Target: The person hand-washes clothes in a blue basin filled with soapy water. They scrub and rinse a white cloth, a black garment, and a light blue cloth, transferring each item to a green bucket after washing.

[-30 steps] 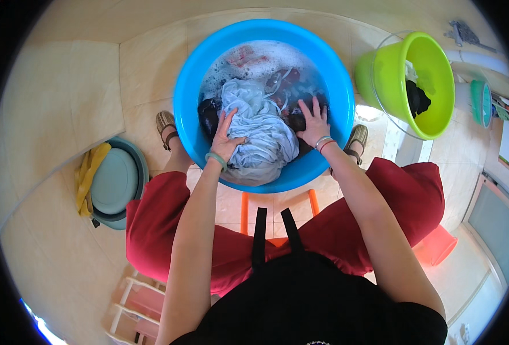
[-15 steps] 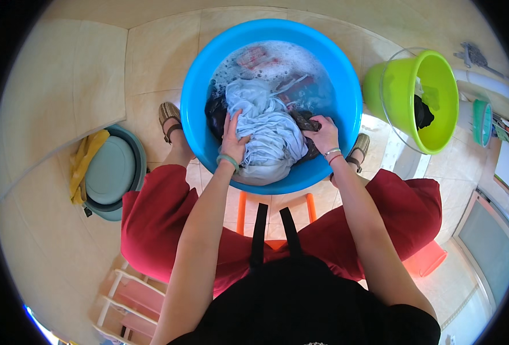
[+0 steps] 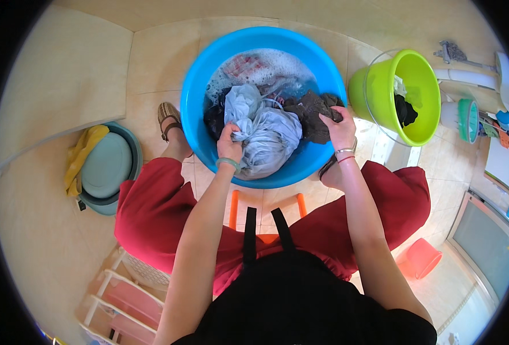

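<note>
A large blue basin (image 3: 192,75) of sudsy water stands between my feet, full of wet laundry. My left hand (image 3: 230,144) is closed on the left side of a bunched pale blue cloth (image 3: 271,138). At the basin's right side, my right hand (image 3: 339,127) grips a dark brown cloth (image 3: 313,114), lifted partly toward the rim. Black fabric (image 3: 215,118) lies along the left inner wall. Farther back, a reddish patterned cloth (image 3: 246,66) shows through the foam.
Right of the basin stands a lime green bucket (image 3: 362,92) with black and white cloths inside. A grey-green basin (image 3: 108,167) with a yellow cloth (image 3: 85,158) leans at the left wall. Behind sit a pink bucket (image 3: 424,259) and a white-and-pink rack (image 3: 122,305).
My right hand has pulled the brown cloth up and rightward, spreading it out. My left hand has gone from resting on the pale blue cloth to grasping it. The view has shifted slightly.
</note>
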{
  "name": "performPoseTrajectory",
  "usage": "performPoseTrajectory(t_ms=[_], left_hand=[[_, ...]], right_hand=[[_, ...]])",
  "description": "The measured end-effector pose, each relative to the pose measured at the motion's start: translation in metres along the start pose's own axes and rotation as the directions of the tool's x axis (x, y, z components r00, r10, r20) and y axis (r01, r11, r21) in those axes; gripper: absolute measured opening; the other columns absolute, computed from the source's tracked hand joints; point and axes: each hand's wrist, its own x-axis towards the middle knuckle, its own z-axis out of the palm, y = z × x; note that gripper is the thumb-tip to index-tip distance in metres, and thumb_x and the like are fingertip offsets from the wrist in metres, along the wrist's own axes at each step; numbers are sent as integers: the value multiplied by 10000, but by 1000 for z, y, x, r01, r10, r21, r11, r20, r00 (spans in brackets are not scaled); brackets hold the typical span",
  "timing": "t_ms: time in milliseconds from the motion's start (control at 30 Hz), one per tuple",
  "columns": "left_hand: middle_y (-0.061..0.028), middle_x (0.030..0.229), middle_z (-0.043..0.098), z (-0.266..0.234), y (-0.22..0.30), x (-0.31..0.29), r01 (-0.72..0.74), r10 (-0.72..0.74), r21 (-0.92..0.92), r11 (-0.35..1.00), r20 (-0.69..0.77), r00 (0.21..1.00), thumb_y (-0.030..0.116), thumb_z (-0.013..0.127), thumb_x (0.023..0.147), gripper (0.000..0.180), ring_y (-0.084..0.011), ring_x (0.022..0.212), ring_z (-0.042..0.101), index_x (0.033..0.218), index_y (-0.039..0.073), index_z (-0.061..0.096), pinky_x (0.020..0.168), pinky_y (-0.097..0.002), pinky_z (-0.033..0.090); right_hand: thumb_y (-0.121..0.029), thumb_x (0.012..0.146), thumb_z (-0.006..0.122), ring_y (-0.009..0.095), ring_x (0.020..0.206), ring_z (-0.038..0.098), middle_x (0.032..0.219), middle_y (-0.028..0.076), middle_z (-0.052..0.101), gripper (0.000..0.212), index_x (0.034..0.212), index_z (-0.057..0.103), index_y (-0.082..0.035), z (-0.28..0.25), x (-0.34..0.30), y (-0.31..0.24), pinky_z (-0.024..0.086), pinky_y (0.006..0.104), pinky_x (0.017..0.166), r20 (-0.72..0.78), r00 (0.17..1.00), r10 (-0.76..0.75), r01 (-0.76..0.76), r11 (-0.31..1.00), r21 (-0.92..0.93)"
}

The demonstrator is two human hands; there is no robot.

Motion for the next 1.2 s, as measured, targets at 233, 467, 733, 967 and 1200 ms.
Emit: performPoseTrajectory(t_ms=[233, 467, 733, 967, 1200], left_hand=[[-169, 1087, 652, -18, 47, -30, 23, -39, 241, 970, 63, 997, -77, 638, 727, 247, -373, 1051, 597, 882, 90, 543, 855, -366, 477], [-162, 1009, 642, -22, 54, -38, 15, -12, 250, 968, -12, 1000, -50, 616, 749, 257, -380, 959, 596, 948, 99, 550, 811, -402, 465], [-160, 914, 654, -6, 75, -29, -53, 17, 354, 934, 103, 995, -23, 625, 737, 232, -362, 924, 600, 920, 117, 594, 767, -408, 464], [-122, 724, 626, -14, 139, -37, -360, 355, 147, 921, 58, 933, -103, 525, 673, 221, -347, 693, 557, 721, 101, 597, 667, -413, 443], [-80, 647, 570, -12, 233, -42, -591, 594, -80, 802, 15, 804, -82, 512, 643, 160, -295, 620, 524, 628, 76, 491, 687, -350, 393]], right_hand=[[-262, 724, 779, 319, 855, 646, 1002, 199, 651, 419, 1040, 642, -25, 44, -26, 61, 508, 382, 765, -51, 962, 267, -266, 964, 10], [-229, 815, 697, 315, 618, 660, 981, 193, 658, 491, 1208, 524, 10, 23, -43, 34, 504, 361, 383, 186, 809, 558, -580, 809, 93], [-82, 875, 560, 250, 697, 681, 1022, 165, 633, 477, 1328, 423, -22, 67, -87, 123, 525, 364, 371, 370, 843, 391, -295, 911, -290], [-162, 734, 728, 346, 1190, 486, 1330, 219, 468, 663, 1320, 438, -49, 14, -91, -40, 420, 424, 978, 302, 937, -174, 265, 920, -290], [-54, 805, 582, 188, 1085, 562, 1174, 91, 594, 510, 1292, 461, 37, -25, -55, -66, 422, 298, 956, 648, 761, -32, -450, 693, 563]])
